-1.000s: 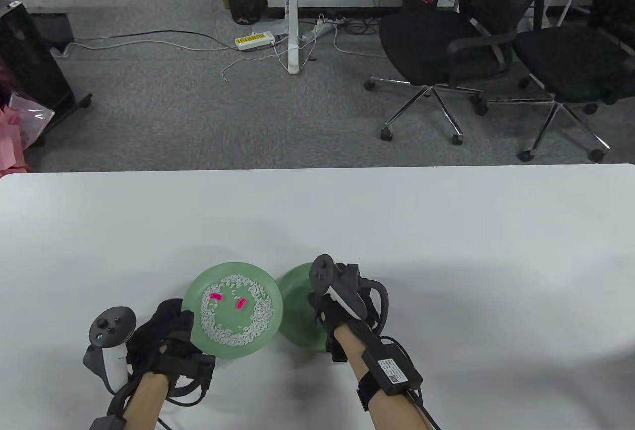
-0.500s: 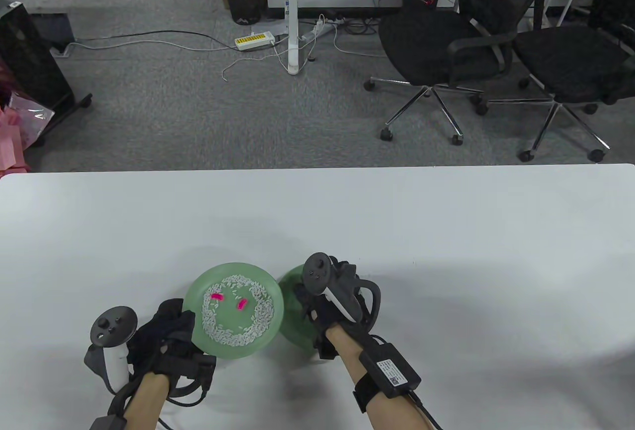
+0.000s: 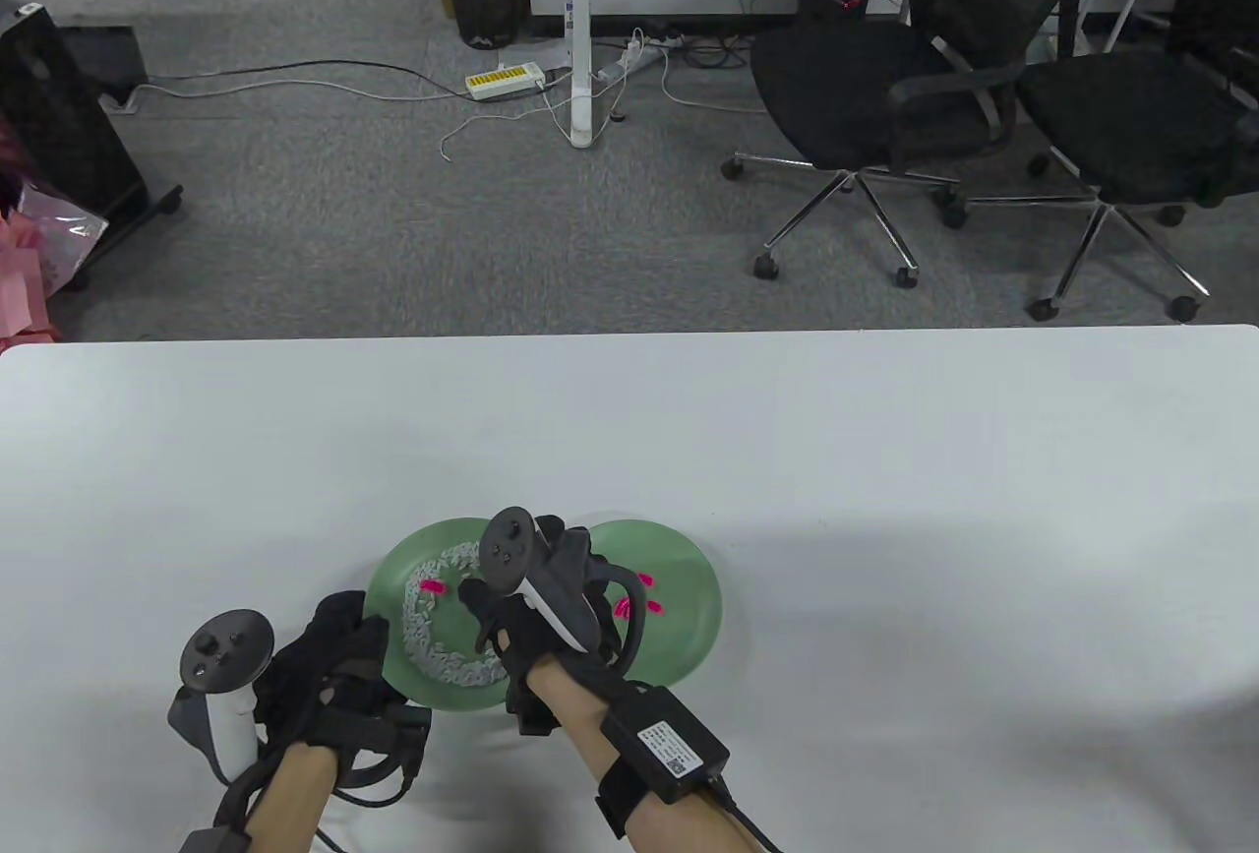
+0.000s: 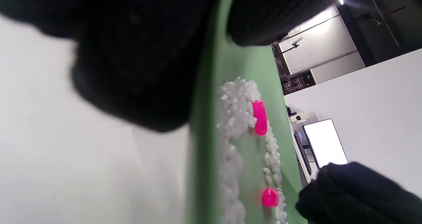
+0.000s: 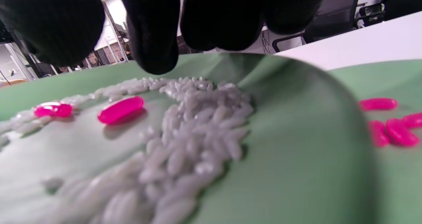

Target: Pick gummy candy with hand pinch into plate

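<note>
Two hands at the near edge: the left hand (image 3: pixel 339 671) hasn't budged, gripping the near-left rim of the rice plate (image 3: pixel 393 573) with fingers on both sides. The right hand (image 3: pixel 526 612) has swung left off the second plate (image 3: pixel 689 622) and now hovers over the rice, fingertips (image 5: pixel 155 52) hanging down loosely, nothing between them, just above a pink gummy candy (image 5: pixel 121 109) (another sits further left). With the hand gone, the gummies in the second plate (image 3: pixel 637 603) show: about four.

Right hand (image 3: pixel 521 612) hides left plate's (image 3: pixel 393 578) candy.
</note>
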`<state>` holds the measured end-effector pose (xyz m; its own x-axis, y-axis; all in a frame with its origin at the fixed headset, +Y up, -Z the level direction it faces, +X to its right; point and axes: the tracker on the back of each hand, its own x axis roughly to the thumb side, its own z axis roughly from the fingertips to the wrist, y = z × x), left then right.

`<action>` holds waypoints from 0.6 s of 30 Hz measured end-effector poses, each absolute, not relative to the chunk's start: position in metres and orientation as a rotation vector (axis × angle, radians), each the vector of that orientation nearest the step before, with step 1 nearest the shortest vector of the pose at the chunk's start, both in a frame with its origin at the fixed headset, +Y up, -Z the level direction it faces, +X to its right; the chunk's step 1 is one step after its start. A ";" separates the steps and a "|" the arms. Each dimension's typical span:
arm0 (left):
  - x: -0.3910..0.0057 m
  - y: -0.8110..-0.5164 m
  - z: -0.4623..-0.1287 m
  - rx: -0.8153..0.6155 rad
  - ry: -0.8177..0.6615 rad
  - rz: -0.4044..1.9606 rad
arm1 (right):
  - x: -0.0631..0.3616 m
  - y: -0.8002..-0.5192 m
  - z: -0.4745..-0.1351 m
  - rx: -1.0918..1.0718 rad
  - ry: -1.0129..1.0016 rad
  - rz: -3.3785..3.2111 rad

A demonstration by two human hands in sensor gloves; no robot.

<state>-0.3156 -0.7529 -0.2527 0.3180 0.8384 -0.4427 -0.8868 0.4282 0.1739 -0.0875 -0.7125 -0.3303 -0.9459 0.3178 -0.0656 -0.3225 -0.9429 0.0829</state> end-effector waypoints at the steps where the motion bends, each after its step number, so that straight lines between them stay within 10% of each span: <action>1: -0.316 -0.753 -0.253 -0.104 0.516 1.140 | -0.089 -0.713 -0.330 -0.057 0.140 2.828; 18: -0.317 -0.751 -0.253 -0.106 0.515 1.160 | -0.110 -0.718 -0.333 0.003 0.189 3.004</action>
